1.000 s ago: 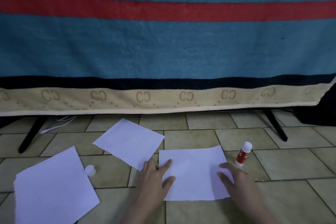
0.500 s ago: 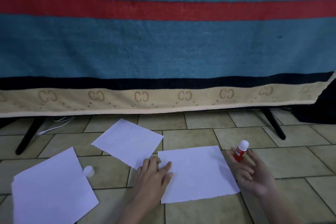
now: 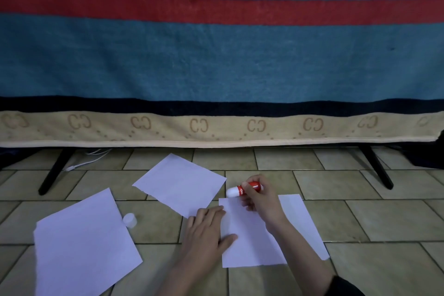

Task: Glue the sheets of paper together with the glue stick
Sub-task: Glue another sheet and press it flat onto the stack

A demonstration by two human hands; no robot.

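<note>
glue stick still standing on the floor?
No. The right hand grips the glue stick off the tiles, lying sideways above the sheet that the left hand presses down.

Bare forearms, one dark sleeve (image 3: 346, 287) (right arm, pushed up).

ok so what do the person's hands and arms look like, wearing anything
Both hands are bare: no gloves, rings or watch show on the left hand or the right hand. The left forearm is uncovered as far as the frame shows. The right forearm is bare up to a dark sleeve at the bottom edge. The nails look short and unpainted, though the light is dim.
</note>
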